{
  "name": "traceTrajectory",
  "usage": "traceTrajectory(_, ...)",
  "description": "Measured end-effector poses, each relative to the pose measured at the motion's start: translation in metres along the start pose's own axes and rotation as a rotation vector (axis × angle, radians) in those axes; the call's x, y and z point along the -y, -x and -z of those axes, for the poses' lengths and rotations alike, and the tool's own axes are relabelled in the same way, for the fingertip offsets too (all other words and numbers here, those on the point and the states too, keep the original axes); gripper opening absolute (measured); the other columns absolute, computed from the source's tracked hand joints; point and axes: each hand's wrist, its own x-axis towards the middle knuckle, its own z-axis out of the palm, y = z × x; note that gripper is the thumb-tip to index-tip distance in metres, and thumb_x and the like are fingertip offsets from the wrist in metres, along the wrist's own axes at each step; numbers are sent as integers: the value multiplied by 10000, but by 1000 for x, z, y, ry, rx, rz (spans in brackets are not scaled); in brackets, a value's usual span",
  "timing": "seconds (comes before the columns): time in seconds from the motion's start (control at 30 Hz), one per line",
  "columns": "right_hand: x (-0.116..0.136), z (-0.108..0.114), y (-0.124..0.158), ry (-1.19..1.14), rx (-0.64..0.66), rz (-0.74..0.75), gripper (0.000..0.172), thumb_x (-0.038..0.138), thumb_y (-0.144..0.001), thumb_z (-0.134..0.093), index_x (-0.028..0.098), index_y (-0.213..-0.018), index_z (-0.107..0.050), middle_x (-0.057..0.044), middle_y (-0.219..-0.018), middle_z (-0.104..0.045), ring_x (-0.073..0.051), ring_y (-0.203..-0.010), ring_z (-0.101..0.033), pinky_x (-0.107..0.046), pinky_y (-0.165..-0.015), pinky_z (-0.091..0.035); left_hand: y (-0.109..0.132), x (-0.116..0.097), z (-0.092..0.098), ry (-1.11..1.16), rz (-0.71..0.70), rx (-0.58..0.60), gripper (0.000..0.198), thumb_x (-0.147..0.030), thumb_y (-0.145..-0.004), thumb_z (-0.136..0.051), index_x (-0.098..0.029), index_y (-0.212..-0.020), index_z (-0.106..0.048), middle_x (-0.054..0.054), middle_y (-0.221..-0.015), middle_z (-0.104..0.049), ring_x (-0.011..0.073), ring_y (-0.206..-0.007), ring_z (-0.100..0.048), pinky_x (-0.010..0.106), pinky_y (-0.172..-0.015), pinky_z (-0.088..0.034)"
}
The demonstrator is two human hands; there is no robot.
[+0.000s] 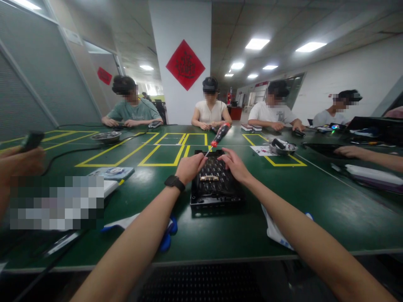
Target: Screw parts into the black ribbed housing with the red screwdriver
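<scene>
A black electronics case [217,193] lies on the table in front of me. Inside it are dark rows of slots and a small metal-coloured connector piece [209,178]. My left hand [191,165], with a black watch on its wrist, is closed at the case's left far side, its fingertips pinching the metal shaft of a screwdriver [221,135]. The red and black handle tilts up and away to the right. On the other side my right hand [234,165] is over the case's right edge, fingers apart and partly bent, holding nothing. Whether its fingertips touch the case cannot be told.
White and blue gloves [170,231] lie by my left forearm, another glove [277,228] beneath my right. Metal bowls stand at far left [106,137] and right [283,147]. Yellow tape marks the green table [151,184]. Co-workers sit opposite; other people's hands show at both sides.
</scene>
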Motion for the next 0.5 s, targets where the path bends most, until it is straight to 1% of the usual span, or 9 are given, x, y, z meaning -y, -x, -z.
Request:
traceTrajectory(0.03, 2, -3, 0, -171, 43, 7, 464, 478, -846, -383, 206, -1219, -427, -45, -952, -647, -119, -671, -564, -255, -634, -424, 0, -4, 3, 15, -83, 8, 423, -437, -918, -213, -183, -875, -548, 65, -825, -632, 173, -723, -588, 251, -589, -333)
traceTrajectory(0.07, 3, -7, 0, -322, 75, 1, 456, 480, -839, -396, 206, -1202, -432, -42, -942, -648, -109, -632, -553, -246, -593, -417, 0, -8, 5, 34, -158, 15, 412, -430, -918, -226, -183, -890, -554, 62, -841, -633, 162, -723, -586, 245, -593, -334)
traceTrajectory(0.13, 5, -12, -1, -559, 86, -38, 398, 490, -821, -428, 194, -1079, -491, -40, -876, -650, -101, -596, -542, -235, -545, -403, -1, -15, 7, 79, -255, 19, 392, -425, -916, -250, -188, -947, -560, 54, -869, -634, 146, -724, -581, 236, -601, -336)
traceTrajectory(0.2, 4, -14, -4, -718, 35, -90, 323, 480, -808, -459, 188, -939, -505, -24, -774, -634, -87, -551, -516, -218, -507, -387, -1, -19, 7, 138, -282, 12, 388, -431, -913, -260, -197, -964, -566, 42, -865, -632, 140, -733, -575, 232, -609, -339)
traceTrajectory(0.27, 1, -11, -7, -785, -92, -123, 251, 442, -795, -492, 195, -831, -468, 22, -634, -568, -59, -455, -433, -192, -446, -339, -1, -18, 4, 199, -267, 25, 405, -460, -902, -278, -195, -891, -584, 34, -823, -624, 140, -732, -565, 233, -610, -341)
traceTrajectory(0.33, -5, -1, -12, -734, -252, -138, 211, 403, -787, -501, 203, -777, -433, 74, -501, -438, -45, -378, -321, -177, -391, -271, 0, -13, -1, 258, -253, 74, 416, -510, -865, -346, -183, -792, -591, 33, -780, -614, 142, -720, -554, 235, -614, -349)
traceTrajectory(0.4, -16, 10, -15, -532, -350, -177, 167, 370, -800, -460, 205, -824, -450, 94, -444, -341, -53, -356, -286, -177, -377, -250, 0, -7, -7, 312, -253, 115, 394, -548, -795, -464, -179, -765, -598, 30, -775, -617, 149, -733, -551, 242, -644, -366)
traceTrajectory(0.43, -22, 16, -16, -370, -364, -226, 167, 344, -811, -424, 200, -884, -465, 93, -440, -338, -62, -361, -310, -181, -384, -266, 0, -4, -9, 326, -247, 112, 383, -552, -760, -513, -180, -772, -603, 30, -785, -621, 156, -755, -553, 248, -665, -372)
traceTrajectory(0.5, -34, 25, -16, -14, -332, -354, 223, 291, -815, -370, 173, -967, -483, 71, -458, -388, -81, -391, -385, -193, -416, -316, 0, -1, -12, 331, -235, 103, 386, -558, -706, -576, -183, -786, -614, 32, -794, -625, 171, -790, -555, 259, -693, -379)
